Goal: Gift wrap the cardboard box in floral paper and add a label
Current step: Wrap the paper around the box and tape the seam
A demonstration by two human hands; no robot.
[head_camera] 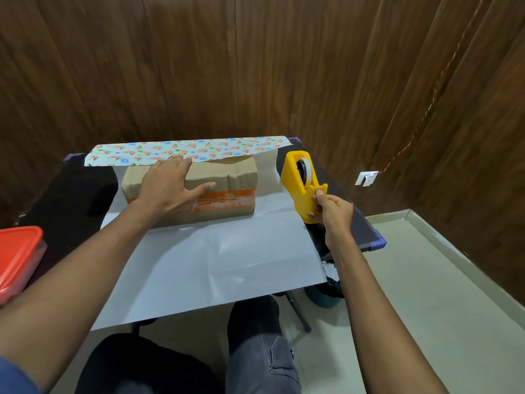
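Observation:
A brown cardboard box (227, 191) with orange tape lies on the white back side of the wrapping paper (216, 263). The paper's far edge is folded over the box top, showing its floral print (199, 150). My left hand (170, 186) lies flat on the box, fingers straight, pressing the floral edge down. A yellow tape dispenser (301, 180) stands to the right of the box. My right hand (331, 211) pinches the tape end at the dispenser's cutter, fingers curled.
The small black table (71, 191) stands against a wood-panel wall. A red-lidded plastic container (17, 257) sits at the left edge. The paper overhangs the near table edge above my knees. A wall socket (366, 178) with a cord is on the right.

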